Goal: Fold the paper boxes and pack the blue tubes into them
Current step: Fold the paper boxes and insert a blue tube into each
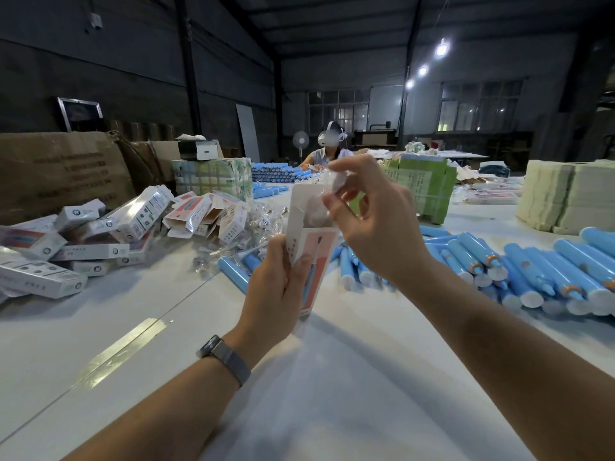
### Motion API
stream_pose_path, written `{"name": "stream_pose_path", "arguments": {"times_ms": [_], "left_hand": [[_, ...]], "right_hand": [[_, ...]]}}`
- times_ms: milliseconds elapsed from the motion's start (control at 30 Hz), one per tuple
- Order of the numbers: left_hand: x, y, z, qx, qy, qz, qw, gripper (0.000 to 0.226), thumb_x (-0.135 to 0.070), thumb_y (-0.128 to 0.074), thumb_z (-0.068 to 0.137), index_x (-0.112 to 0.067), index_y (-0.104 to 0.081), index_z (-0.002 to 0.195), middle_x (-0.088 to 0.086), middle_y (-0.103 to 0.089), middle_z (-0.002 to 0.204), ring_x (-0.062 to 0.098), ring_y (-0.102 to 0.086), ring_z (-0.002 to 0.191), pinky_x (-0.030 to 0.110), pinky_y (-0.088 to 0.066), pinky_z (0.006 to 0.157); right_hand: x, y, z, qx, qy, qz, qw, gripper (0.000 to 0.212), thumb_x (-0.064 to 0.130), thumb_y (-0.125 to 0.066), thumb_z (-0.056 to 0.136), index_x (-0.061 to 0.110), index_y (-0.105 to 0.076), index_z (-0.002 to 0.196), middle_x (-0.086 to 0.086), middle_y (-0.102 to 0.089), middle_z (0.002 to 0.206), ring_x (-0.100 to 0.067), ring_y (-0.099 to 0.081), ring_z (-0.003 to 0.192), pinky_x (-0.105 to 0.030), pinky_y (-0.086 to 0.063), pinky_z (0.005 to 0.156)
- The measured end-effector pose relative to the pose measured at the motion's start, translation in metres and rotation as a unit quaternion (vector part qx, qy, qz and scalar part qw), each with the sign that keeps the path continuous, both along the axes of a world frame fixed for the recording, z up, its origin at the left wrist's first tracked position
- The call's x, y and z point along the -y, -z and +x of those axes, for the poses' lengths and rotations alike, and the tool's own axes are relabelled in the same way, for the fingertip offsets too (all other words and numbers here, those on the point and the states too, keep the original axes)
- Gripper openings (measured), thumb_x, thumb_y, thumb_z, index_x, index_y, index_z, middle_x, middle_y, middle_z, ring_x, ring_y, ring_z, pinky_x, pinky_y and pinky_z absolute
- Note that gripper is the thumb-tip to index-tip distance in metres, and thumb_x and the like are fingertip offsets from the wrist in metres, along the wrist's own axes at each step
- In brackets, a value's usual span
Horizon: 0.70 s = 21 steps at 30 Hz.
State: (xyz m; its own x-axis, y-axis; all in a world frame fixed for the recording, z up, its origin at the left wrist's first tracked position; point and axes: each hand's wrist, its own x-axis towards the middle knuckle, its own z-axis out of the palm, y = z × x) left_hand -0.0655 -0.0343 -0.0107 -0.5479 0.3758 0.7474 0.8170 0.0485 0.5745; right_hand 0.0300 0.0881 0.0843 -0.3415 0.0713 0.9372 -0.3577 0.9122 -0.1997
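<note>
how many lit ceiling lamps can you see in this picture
3, in a slanting row at the upper right: the largest lamp highest, a second lamp below and left of it, a third lamp lowest. More may be hidden behind the roof beams.

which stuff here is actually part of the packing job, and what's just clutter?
In the job:
- paper box, upright in the left hand grip, top flap open
- clear plastic packet, pinched by the right hand over the box
- loose blue tubes
- pile of packed boxes

Lying about:
- large cardboard carton
- green bundled stack
- standing fan
</note>
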Motion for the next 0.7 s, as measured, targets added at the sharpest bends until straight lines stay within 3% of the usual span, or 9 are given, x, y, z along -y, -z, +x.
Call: {"name": "stream_pose_path", "arguments": {"times_ms": [133, 267, 400, 467, 600, 700], "left_hand": [[0.001, 0.000, -0.002, 0.014, 0.002, 0.003, 1.000, 0.028, -0.050, -0.037, 0.095, -0.024, -0.038, 0.106, -0.017, -0.059, 0.102, 0.014, -0.068, 0.092, 0.032, -0.062, 0.069], [-0.001, 0.000, 0.000, -0.007, -0.007, -0.007, 1.000, 0.028, -0.048, -0.039, 0.096, -0.023, -0.038, 0.108, -0.008, -0.061, 0.101, 0.017, -0.067, 0.089, 0.043, -0.060, 0.071], [0.000, 0.000, 0.002, -0.013, -0.012, 0.000, 1.000, 0.026, -0.045, -0.041, 0.096, -0.022, -0.040, 0.108, -0.007, -0.062, 0.097, 0.020, -0.065, 0.085, 0.048, -0.057, 0.070], [0.000, -0.001, 0.002, -0.010, -0.012, 0.003, 1.000, 0.028, -0.046, -0.040, 0.096, -0.021, -0.040, 0.108, -0.005, -0.062, 0.097, 0.020, -0.065, 0.085, 0.049, -0.057, 0.070], [0.000, -0.001, 0.003, -0.005, -0.006, 0.003, 1.000, 0.032, -0.048, -0.039, 0.096, -0.019, -0.042, 0.109, -0.003, -0.062, 0.094, 0.019, -0.066, 0.082, 0.047, -0.058, 0.068], [0.001, -0.002, 0.003, -0.003, 0.000, 0.004, 1.000, 0.037, -0.049, -0.040, 0.096, -0.016, -0.042, 0.111, -0.001, -0.063, 0.094, 0.020, -0.066, 0.081, 0.047, -0.058, 0.066]], "right_hand": [[-0.004, 0.002, -0.001, -0.004, 0.005, 0.014, 1.000, 0.025, 0.009, -0.070, 0.086, 0.009, -0.062, 0.110, 0.008, -0.061, 0.080, -0.006, -0.052, 0.067, -0.010, -0.037, 0.062], [-0.005, -0.002, 0.001, -0.015, -0.028, -0.028, 0.999, 0.039, 0.006, -0.067, 0.083, 0.009, -0.048, 0.117, 0.002, -0.061, 0.070, -0.004, -0.047, 0.055, -0.015, -0.041, 0.057], [-0.003, -0.004, 0.004, -0.035, -0.021, -0.020, 0.999, 0.033, 0.005, -0.065, 0.081, 0.010, -0.046, 0.107, 0.007, -0.057, 0.065, -0.004, -0.047, 0.054, -0.011, -0.039, 0.055], [-0.002, -0.003, 0.003, -0.012, -0.010, -0.003, 1.000, 0.031, 0.007, -0.065, 0.082, 0.013, -0.046, 0.105, 0.010, -0.056, 0.066, -0.005, -0.050, 0.054, -0.018, -0.044, 0.055], [0.000, 0.009, 0.000, 0.050, 0.036, 0.060, 0.996, 0.026, 0.014, -0.066, 0.081, 0.012, -0.053, 0.103, 0.008, -0.059, 0.072, -0.013, -0.050, 0.066, -0.035, -0.049, 0.058], [-0.003, 0.011, -0.003, 0.033, 0.059, 0.068, 0.995, 0.020, 0.028, -0.055, 0.084, 0.013, -0.060, 0.094, 0.006, -0.059, 0.083, -0.015, -0.049, 0.081, -0.033, -0.045, 0.062]]}}
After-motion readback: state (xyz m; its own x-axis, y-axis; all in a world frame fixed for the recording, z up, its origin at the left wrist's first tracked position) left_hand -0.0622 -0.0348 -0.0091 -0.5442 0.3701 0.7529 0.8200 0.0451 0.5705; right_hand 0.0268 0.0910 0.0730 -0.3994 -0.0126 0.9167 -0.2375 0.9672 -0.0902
